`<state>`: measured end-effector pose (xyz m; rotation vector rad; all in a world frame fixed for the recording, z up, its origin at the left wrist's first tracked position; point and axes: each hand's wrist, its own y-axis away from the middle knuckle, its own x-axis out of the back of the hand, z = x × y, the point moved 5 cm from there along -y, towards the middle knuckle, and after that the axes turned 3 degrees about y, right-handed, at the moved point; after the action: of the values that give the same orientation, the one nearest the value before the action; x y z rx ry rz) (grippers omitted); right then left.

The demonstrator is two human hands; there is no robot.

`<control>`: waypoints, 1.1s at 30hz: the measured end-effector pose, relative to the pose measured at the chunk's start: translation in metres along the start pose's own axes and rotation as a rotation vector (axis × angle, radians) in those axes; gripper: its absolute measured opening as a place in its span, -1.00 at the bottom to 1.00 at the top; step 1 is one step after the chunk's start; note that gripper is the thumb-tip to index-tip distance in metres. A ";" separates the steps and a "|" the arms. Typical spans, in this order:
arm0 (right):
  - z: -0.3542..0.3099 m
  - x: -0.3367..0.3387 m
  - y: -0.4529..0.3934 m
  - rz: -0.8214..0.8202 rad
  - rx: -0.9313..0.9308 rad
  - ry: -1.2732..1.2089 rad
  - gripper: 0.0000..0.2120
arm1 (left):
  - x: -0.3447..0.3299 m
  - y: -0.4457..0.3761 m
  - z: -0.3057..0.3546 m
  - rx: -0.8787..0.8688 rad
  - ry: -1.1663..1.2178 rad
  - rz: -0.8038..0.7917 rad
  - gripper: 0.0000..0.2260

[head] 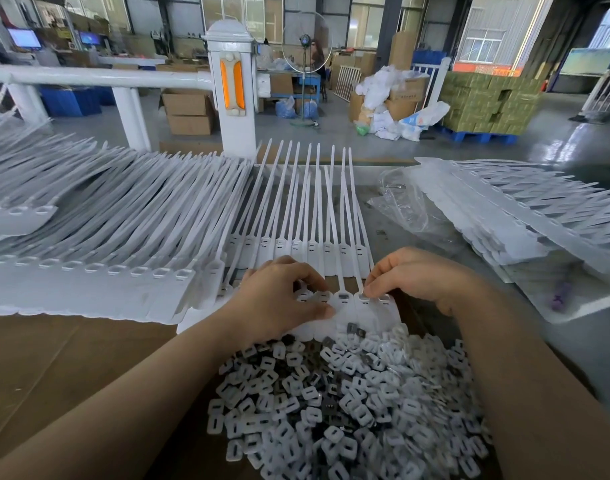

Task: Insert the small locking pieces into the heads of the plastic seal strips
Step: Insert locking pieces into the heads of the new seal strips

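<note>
A joined row of white plastic seal strips (345,306) lies in front of me, heads toward me and tails pointing away. My left hand (279,292) holds the left part of the row, thumb on the flat tags and fingers curled over the heads. My right hand (410,275) pinches a small locking piece with thumb and fingertips at a head (364,296) near the row's right end. The piece itself is mostly hidden by my fingertips. A heap of small white and grey locking pieces (348,403) lies just below the row.
Large stacks of joined seal strips lie to the left (99,216) and to the right (525,216). Another row (307,220) lies behind the one I hold. A crumpled clear plastic bag (400,206) sits right of centre. Brown cardboard (54,362) covers the near table.
</note>
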<state>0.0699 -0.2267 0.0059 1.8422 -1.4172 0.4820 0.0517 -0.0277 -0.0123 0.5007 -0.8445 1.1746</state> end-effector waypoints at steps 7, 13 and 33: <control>-0.001 -0.002 -0.001 -0.017 0.002 0.037 -0.93 | 0.000 0.001 0.001 -0.007 -0.011 -0.009 -0.74; 0.000 -0.003 -0.001 -0.012 0.029 0.099 -0.91 | 0.000 0.001 0.002 -0.003 -0.011 -0.009 -0.76; 0.006 0.001 -0.004 0.040 0.030 0.059 -0.96 | 0.002 0.007 0.026 -0.192 -0.056 0.134 -0.80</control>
<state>0.0731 -0.2313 0.0019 1.8113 -1.4165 0.5767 0.0376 -0.0429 0.0042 0.3243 -1.0411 1.1916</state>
